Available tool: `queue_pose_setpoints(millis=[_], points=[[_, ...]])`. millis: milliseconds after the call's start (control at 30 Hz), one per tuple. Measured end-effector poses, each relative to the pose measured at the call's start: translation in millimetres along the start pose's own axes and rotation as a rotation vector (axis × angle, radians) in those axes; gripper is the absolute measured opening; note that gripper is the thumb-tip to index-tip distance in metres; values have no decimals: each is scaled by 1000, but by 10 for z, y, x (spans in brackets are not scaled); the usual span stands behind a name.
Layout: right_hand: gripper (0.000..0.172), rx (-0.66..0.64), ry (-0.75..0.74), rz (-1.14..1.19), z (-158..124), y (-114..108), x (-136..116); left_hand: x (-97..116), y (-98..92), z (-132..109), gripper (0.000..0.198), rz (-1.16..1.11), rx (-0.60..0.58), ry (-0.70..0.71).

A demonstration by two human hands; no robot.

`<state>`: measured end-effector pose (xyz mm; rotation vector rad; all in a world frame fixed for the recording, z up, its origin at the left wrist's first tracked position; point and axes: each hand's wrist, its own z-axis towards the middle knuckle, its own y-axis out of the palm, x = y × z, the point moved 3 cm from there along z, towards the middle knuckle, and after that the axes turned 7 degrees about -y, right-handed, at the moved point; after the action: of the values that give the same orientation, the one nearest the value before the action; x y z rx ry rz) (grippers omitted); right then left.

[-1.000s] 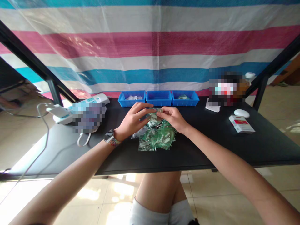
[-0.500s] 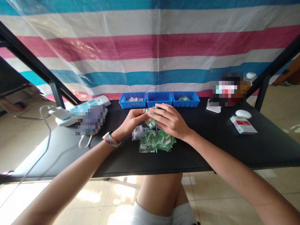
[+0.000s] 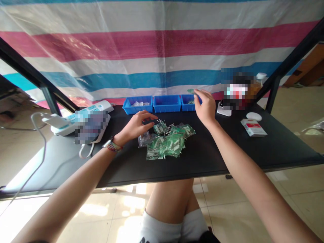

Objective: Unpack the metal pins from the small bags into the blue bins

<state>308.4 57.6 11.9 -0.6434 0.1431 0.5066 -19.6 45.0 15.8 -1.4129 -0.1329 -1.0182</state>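
Observation:
A heap of small green boards with metal parts (image 3: pixel 168 140) lies in the middle of the black table (image 3: pixel 240 148). My left hand (image 3: pixel 136 126) rests at the heap's left edge, fingers curled over a piece near it. My right hand (image 3: pixel 205 106) is raised over the rightmost of three blue bins (image 3: pixel 186 101), pinching a small green board (image 3: pixel 191 91) at the fingertips. A clear plastic bag (image 3: pixel 143 139) lies by the heap's left side.
A blue bin on the left (image 3: pixel 138 105) holds clear packets; the middle blue bin (image 3: pixel 167 103) sits beside it. A white phone (image 3: pixel 83 113) with a cord sits at the left. A white mouse (image 3: pixel 253 116) and a red-white box (image 3: pixel 253 127) lie at the right.
My right hand left the heap and moved up and right to the rightmost bin with a green board. My left hand stayed by the heap. The camera view shifted slightly.

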Motion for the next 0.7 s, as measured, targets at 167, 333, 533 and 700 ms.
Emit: queue_pose_setpoints(millis=[167,333,533,700], points=[[45,-138,-25,-76,-93,127,57,-5,97,5,47,162,-63,55],[38,-84,-40,-15,-91,118,-80,-21,172,22,51,140,-92,53],[31,-111,-170,128,-139,151,-302,-163,186,64,55,-153,-90,-93],[35,-240,-437,310,-198,122,-696,-126,127,74,54,-579,-3,-192]])
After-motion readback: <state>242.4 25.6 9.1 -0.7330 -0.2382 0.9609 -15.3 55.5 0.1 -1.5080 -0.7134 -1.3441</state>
